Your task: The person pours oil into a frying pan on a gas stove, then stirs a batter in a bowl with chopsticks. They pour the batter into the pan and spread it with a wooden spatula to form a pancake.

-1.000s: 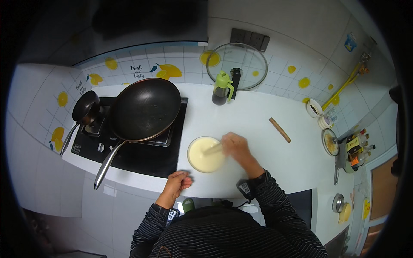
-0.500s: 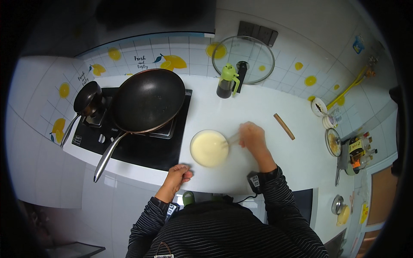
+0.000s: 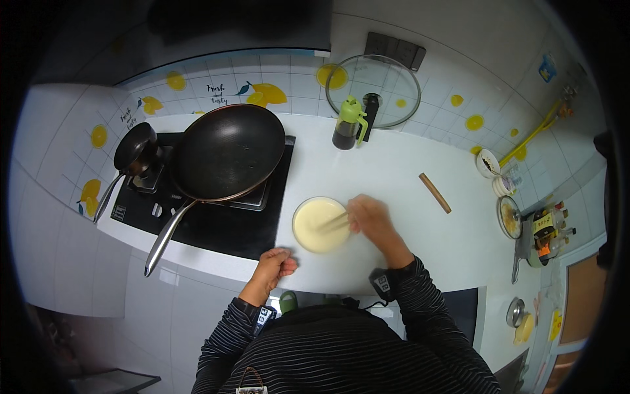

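Note:
A round bowl of pale yellow batter [image 3: 312, 220] sits on the white counter, right of the cooktop. My right hand [image 3: 371, 220] grips chopsticks [image 3: 333, 224] whose lower ends dip into the batter. Motion smears both this hand and the sticks, so I cannot tell how many there are. By the front edge of the counter, my left hand [image 3: 274, 267] is loosely closed with its fingers curled in, just left of the bowl and apart from it. Nothing shows in its fingers.
A large black frying pan [image 3: 230, 154] and a small dark pan [image 3: 136, 150] stand on the black cooktop [image 3: 252, 240], handles toward me. Behind the bowl are a green-topped oil bottle [image 3: 346, 125] and a glass lid [image 3: 400, 95]. A brown stick [image 3: 435, 193] lies to the right.
My right hand has moved left toward the bowl, carrying the chopsticks from the bowl's right side farther across the batter. The left hand has stayed nearly in place.

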Demonstrator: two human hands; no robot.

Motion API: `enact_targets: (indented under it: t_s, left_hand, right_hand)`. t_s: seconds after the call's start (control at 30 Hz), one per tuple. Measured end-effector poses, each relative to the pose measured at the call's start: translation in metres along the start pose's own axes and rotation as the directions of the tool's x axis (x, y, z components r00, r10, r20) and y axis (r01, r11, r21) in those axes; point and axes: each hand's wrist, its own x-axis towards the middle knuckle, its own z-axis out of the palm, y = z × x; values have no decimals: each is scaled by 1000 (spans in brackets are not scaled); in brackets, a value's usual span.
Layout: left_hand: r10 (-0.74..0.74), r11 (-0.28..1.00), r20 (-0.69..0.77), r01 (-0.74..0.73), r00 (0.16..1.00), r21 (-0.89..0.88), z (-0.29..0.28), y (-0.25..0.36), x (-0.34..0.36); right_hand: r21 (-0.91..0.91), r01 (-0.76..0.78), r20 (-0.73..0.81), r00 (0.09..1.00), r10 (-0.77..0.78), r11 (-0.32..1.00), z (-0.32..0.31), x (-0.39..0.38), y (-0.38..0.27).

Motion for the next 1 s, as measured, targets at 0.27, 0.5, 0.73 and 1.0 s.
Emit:
enact_targets:
  t_s: [0.27,0.5,0.73,1.0]
  left_hand:
    - [-26,999,-18,26,1000,36,-1,-1,-1]
    - [-37,999,-3,37,999,38,-2,0,-5]
    - [-24,1000,-1,24,1000,17,0,0,-9]
    - [-8,1000,5,8,1000,-13,-7,-3,-14]
  right_hand:
    - [-380,373,91,926,-367,847,-13,0,-24]
    - [-481,109,-13,991,-131,870,-29,-14,-27]
    - [55,-72,-40,996,74,996,-5,-26,4]
    - [171,30,-139,990,-7,985,7,-14,9]
